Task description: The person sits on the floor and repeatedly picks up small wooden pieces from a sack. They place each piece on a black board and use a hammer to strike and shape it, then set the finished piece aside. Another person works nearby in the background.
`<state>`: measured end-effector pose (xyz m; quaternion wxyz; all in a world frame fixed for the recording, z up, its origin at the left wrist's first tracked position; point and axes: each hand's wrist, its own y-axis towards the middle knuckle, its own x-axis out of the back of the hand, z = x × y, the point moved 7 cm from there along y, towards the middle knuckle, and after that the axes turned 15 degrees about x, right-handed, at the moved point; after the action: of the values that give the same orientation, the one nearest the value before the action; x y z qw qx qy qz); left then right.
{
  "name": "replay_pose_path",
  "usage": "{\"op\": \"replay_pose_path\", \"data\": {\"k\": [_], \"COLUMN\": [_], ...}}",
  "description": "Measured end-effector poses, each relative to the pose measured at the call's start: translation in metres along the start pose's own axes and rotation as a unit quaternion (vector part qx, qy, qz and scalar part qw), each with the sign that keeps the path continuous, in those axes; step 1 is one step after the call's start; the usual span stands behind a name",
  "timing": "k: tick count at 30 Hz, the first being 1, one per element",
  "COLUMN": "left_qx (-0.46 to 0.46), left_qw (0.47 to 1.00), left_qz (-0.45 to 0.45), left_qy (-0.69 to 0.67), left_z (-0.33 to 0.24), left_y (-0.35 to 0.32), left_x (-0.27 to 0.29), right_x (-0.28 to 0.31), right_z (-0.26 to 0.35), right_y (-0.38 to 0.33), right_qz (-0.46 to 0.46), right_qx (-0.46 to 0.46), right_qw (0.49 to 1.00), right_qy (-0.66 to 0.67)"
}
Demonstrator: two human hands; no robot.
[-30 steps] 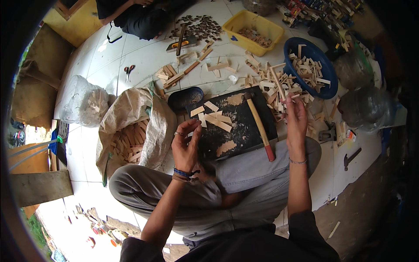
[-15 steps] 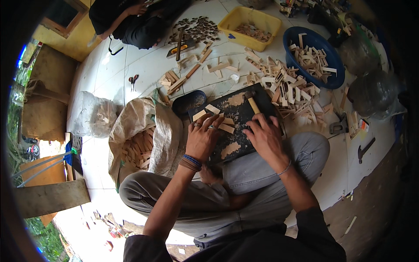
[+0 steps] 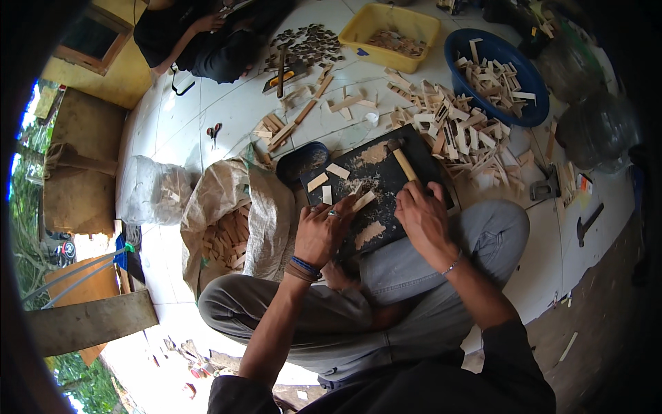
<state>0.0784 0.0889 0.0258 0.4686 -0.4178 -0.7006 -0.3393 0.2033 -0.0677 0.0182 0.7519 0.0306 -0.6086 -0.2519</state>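
A black board (image 3: pixel 387 214) lies in front of my crossed legs, strewn with shavings. On it rests a hammer (image 3: pixel 403 162) with a pale wooden handle. My right hand (image 3: pixel 424 219) is closed round the handle's near end. At the board's left side, my left hand (image 3: pixel 321 236) has its fingers bent over a small wooden block (image 3: pixel 364 201), seemingly pinching it; the fingertips are partly hidden. Three more small blocks lie just beyond that hand, among them an upright-lying pale block (image 3: pixel 327 194) and a slanted block (image 3: pixel 317 181).
A woven sack (image 3: pixel 269 207) of wood pieces stands left, beside a dark blue dish (image 3: pixel 309 157). Beyond the board are a wood pile (image 3: pixel 458 131), a blue basin (image 3: pixel 541 110) and a yellow tub (image 3: pixel 355 31). Another hammer (image 3: pixel 588 224) lies right. A person (image 3: pixel 200 45) sits far left.
My right hand has closed round the hammer handle. My left hand has drawn back slightly from the blocks, leaving three of them uncovered and spread apart on the board.
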Motion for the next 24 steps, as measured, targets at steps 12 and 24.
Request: {"op": "replay_pose_path", "data": {"k": [12, 24], "left_qx": [0.294, 0.154], "left_qw": [0.759, 0.938], "left_qz": [0.105, 0.036], "left_qy": [-0.571, -0.308], "left_z": [0.046, 0.028], "left_y": [-0.010, -0.005], "left_x": [-0.014, 0.000], "right_x": [0.005, -0.002], "right_z": [0.009, 0.014], "right_y": [0.005, 0.009], "right_qz": [-0.071, -0.048], "right_qx": [0.049, 0.073], "right_qw": [0.995, 0.995], "right_qy": [0.045, 0.036]}}
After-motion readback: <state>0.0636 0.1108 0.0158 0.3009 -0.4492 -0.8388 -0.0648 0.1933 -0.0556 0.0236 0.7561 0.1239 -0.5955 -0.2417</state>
